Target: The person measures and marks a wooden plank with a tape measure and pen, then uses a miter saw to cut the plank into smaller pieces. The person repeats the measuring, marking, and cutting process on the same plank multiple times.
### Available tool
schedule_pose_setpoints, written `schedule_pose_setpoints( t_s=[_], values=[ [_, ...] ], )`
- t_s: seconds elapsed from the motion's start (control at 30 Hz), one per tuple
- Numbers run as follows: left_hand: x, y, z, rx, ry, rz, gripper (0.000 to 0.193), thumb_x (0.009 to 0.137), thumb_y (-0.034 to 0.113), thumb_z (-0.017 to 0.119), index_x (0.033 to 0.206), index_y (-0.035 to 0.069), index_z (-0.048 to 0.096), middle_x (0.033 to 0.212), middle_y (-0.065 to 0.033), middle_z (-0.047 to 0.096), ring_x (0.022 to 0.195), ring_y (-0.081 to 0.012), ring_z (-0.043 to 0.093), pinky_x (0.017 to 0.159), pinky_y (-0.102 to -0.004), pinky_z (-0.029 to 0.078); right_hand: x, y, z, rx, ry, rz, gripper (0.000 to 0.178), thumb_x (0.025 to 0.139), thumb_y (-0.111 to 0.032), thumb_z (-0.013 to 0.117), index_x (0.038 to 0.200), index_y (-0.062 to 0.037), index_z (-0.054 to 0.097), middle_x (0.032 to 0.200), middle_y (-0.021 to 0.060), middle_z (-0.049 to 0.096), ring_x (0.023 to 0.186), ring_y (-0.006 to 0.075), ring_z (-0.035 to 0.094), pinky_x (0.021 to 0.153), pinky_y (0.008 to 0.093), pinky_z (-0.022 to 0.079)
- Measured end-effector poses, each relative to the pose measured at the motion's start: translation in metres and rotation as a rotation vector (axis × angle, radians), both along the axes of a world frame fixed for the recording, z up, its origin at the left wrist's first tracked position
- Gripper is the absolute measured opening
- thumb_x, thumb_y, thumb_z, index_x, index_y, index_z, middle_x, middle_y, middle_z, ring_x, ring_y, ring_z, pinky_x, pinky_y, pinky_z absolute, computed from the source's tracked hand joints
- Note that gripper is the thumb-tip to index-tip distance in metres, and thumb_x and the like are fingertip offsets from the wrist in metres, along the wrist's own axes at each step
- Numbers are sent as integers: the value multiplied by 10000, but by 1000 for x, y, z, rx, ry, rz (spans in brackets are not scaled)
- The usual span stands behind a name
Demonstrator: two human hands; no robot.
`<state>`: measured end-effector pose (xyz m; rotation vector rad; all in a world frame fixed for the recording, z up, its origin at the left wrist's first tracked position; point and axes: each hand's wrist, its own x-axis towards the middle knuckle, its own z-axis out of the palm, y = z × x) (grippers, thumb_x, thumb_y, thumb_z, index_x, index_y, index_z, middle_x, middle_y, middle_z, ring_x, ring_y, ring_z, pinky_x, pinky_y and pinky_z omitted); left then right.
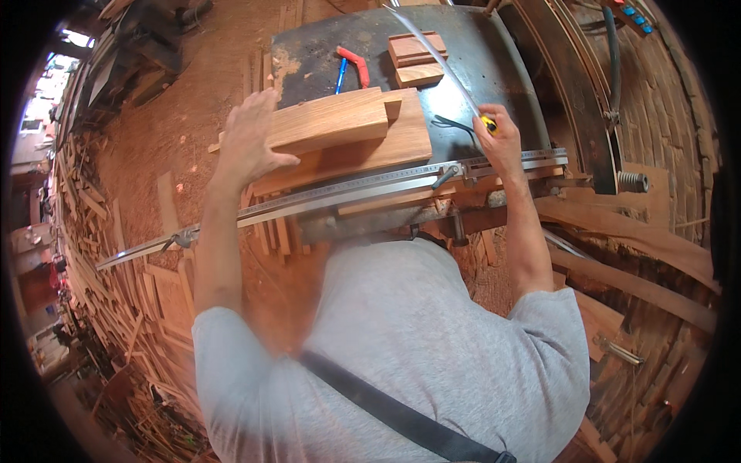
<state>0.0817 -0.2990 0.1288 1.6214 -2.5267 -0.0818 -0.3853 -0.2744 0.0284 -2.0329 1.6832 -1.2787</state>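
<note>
My right hand (500,143) is closed around a yellow tape measure (488,123) above the right part of a dark metal machine table (494,62). Its blade (436,58) is drawn out toward the far edge, passing over small stacked wood blocks (415,50). My left hand (248,139), fingers stretched and thumb apart, is at the left end of a thick wooden piece (332,119); whether it touches the wood I cannot tell. That piece has a notch at its right end and lies on a wider board (417,143). A black strap (454,123) hangs by the tape measure.
A long metal rail with a scale (347,185) crosses the table's near side, with a clamp lever (445,176) on it. A red angled tool (359,65) and a blue pen (341,76) lie behind the wood. Scrap wood (154,309) covers the floor at left.
</note>
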Motion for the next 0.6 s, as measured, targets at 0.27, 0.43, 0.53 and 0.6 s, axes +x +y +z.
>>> schedule_pose_setpoints(
  t_s=[0.27, 0.43, 0.53, 0.6],
  values=[
    [7, -11, -34, -16, 111, -63, 687, 624, 324, 887, 1220, 76, 654, 1175, -123, 686, 1148, -335, 637, 989, -463, 491, -7, 9, -54, 121, 120, -174, 192, 903, -159, 727, 1006, -2, 682, 1040, 163, 677, 941, 340, 680, 841, 422, 548],
    [-9, 62, 35, -248, 100, 83, 690, 632, 306, 886, 1232, 71, 640, 1158, -102, 681, 1128, -312, 636, 995, -442, 483, 3, 8, -49, 239, 342, -144, 297, 945, -259, 692, 1066, 12, 680, 1137, 163, 660, 998, 386, 668, 873, 449, 536],
    [3, 107, 71, -207, 368, 316, 816, 601, 344, 930, 1290, 46, 610, 1191, -133, 677, 1135, -308, 646, 1002, -432, 494, -7, 6, -57, 233, 379, -126, 322, 948, -275, 693, 1089, 14, 673, 1157, 165, 654, 1020, 390, 662, 895, 453, 529],
    [20, 139, 78, -92, 686, 575, 855, 601, 283, 961, 1326, 23, 590, 1211, -139, 682, 1170, -268, 642, 1029, -395, 490, -8, 1, -65, 211, 425, -88, 338, 949, -286, 697, 1100, 16, 671, 1156, 173, 652, 1034, 395, 655, 903, 457, 525]
  ],
)
